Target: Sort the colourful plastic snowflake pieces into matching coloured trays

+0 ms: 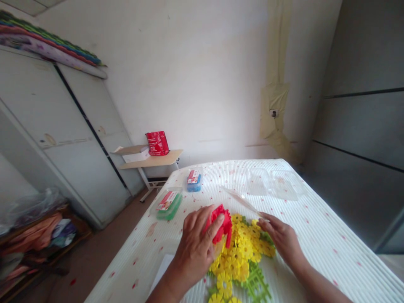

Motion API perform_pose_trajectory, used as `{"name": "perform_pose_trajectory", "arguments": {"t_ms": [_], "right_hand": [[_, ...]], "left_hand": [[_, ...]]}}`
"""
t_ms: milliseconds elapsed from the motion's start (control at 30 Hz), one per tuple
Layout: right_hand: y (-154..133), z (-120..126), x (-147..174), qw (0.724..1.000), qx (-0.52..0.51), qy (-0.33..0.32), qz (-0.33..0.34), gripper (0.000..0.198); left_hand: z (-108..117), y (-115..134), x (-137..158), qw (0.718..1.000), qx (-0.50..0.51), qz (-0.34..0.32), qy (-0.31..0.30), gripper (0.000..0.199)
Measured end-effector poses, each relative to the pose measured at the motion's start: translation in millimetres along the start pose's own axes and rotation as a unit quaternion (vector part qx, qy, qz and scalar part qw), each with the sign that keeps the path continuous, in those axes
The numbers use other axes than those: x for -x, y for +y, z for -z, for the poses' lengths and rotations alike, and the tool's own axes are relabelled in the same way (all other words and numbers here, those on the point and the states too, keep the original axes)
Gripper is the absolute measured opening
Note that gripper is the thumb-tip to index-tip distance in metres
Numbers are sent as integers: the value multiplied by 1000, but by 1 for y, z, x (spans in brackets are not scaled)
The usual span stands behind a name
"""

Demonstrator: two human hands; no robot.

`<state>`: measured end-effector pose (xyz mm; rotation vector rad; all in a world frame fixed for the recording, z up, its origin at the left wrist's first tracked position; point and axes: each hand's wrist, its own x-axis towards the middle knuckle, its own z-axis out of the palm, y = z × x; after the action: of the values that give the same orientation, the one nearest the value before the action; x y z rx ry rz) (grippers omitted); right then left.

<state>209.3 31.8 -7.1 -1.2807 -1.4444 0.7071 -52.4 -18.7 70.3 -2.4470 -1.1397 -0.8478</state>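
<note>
My left hand is closed around several red plastic pieces, above the left side of a pile of yellow flower-shaped plastic pieces. Thumb and fingers press on the red pieces from the side. Right of the pile, my right hand pinches the near edge of a thin clear plastic lid, which is tilted and seen almost edge-on. Green lattice-like plastic pieces show under and beside the yellow ones. My left hand and the red pieces hide part of the pile.
Two labelled clear boxes stand at the table's left, one with green contents, one with blue. Clear plastic trays lie at the back right. A white sheet is by my left forearm. Behind, a side table bears a red bag.
</note>
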Motion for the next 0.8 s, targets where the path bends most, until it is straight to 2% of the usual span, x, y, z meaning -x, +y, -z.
{"name": "perform_pose_trajectory", "arguments": {"t_ms": [233, 500, 800], "right_hand": [[-6, -4, 5, 1000, -4, -9, -2, 45], [-7, -5, 5, 999, -18, -10, -29, 47], [-6, -4, 3, 999, -38, 14, -36, 46]], "left_hand": [[-2, 5, 1, 1000, -24, -18, -6, 77], [0, 4, 1, 998, -29, -41, 34, 77], [-3, 2, 3, 996, -31, -75, 45, 81]]}}
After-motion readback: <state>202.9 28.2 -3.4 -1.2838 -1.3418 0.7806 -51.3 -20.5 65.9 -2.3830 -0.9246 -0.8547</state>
